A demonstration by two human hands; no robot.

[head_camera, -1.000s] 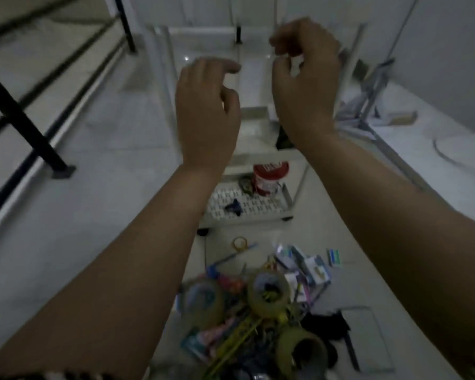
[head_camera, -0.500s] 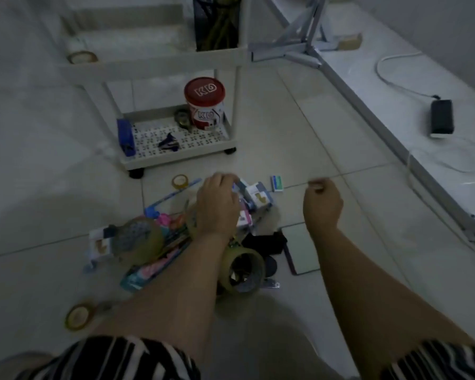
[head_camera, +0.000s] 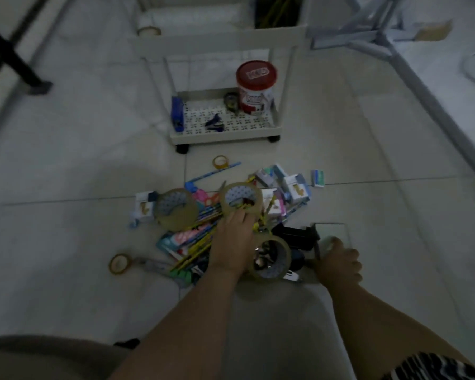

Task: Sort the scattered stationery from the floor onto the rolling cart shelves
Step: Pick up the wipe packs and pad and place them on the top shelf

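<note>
Stationery pile [head_camera: 203, 237] under left hand [head_camera: 232, 242], fingers buried; right hand [head_camera: 337, 263] beside it, curled, grip unclear.

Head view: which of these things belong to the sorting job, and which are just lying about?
Job:
- stationery pile
- big tape rolls
- small tape roll
- rolling cart
- left hand, in the pile

Lying about:
- black frame leg
- grey stand

1 head-worn view looks steeply down, close over the floor [head_camera: 66, 160].
</note>
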